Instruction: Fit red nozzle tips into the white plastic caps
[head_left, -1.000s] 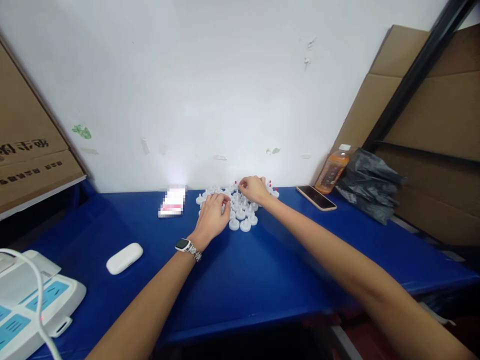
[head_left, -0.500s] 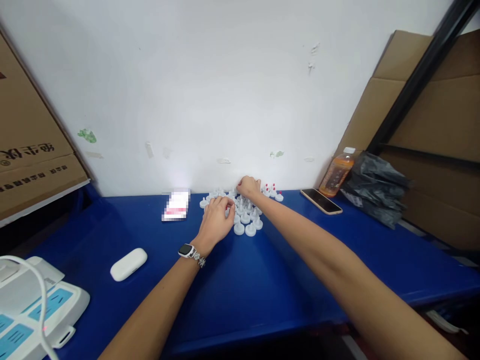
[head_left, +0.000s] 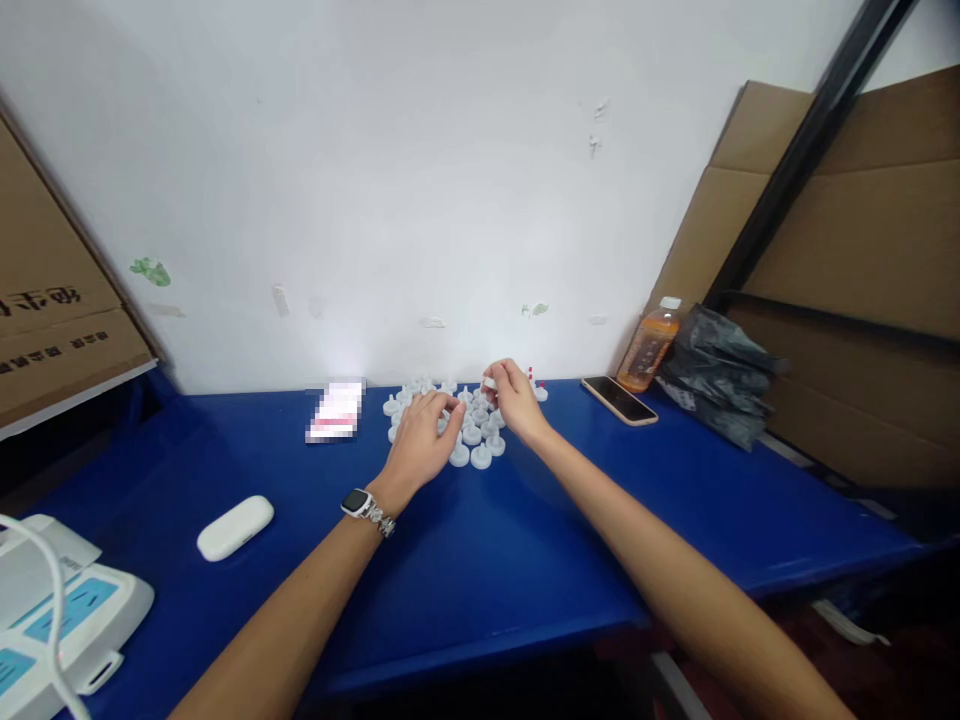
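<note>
Several white plastic nozzle caps (head_left: 481, 457), each a round base with a pointed tip, stand in a cluster by the wall. My left hand (head_left: 424, 435) lies low over the left part of the cluster, its fingers curved and the thumb apart from them. Nothing shows between its fingers, though their undersides are hidden. My right hand (head_left: 514, 398) is raised above the right part of the cluster. Its thumb and fingers pinch a small white cap (head_left: 490, 383), partly covered by the fingertips. Right of that hand stand a few caps with red tips (head_left: 541, 391).
On the blue table (head_left: 480, 590) lie a white case (head_left: 235, 528), a phone (head_left: 619, 400) and a blurred white packet (head_left: 335, 411). A bottle of orange drink (head_left: 649, 345) and a black plastic bag (head_left: 720, 375) stand right. A power strip (head_left: 97, 620) sits front left; cardboard (head_left: 60, 270) flanks the table.
My right hand has drawn back from the rear of the cluster and turned, and now shows a white cap in its fingers. My left hand stays over the caps. The view has shifted slightly right.
</note>
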